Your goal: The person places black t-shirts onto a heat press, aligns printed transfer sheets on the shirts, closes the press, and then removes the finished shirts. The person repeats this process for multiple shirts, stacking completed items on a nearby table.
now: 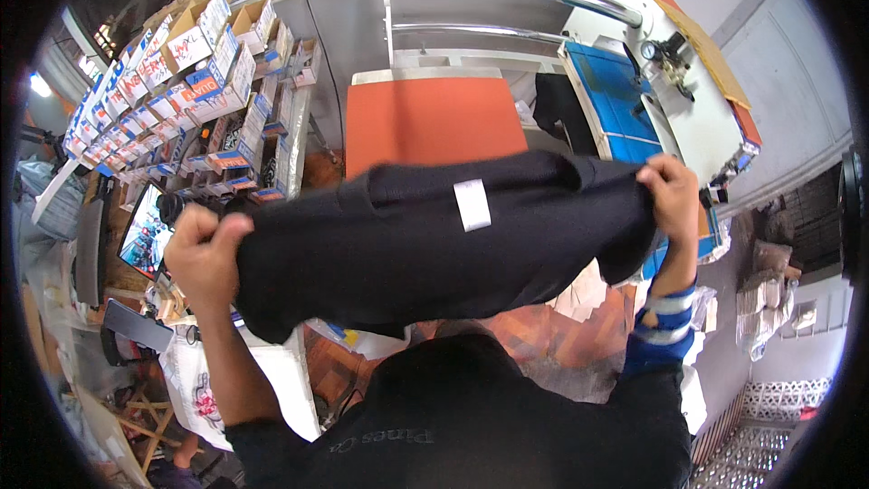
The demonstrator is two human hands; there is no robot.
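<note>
A black garment (pixel 416 254) with a small white label (pixel 471 205) stretches out in the air between my two hands. My left hand (pixel 204 249) grips its left end with fingers curled and thumb over the cloth. My right hand (pixel 668 195) pinches the other end, near the upper right edge. Just beyond the garment lies a flat orange board (pixel 434 109), partly hidden behind the cloth.
Stacked cardboard bins (pixel 208 81) fill the left shelves, above a lit monitor (pixel 145 226) and a dark phone-like device (pixel 136 326). A pressing machine with a blue board (pixel 615 109) and gauge (pixel 650 50) stands at right, with wrapped bundles (pixel 765 299) farther right.
</note>
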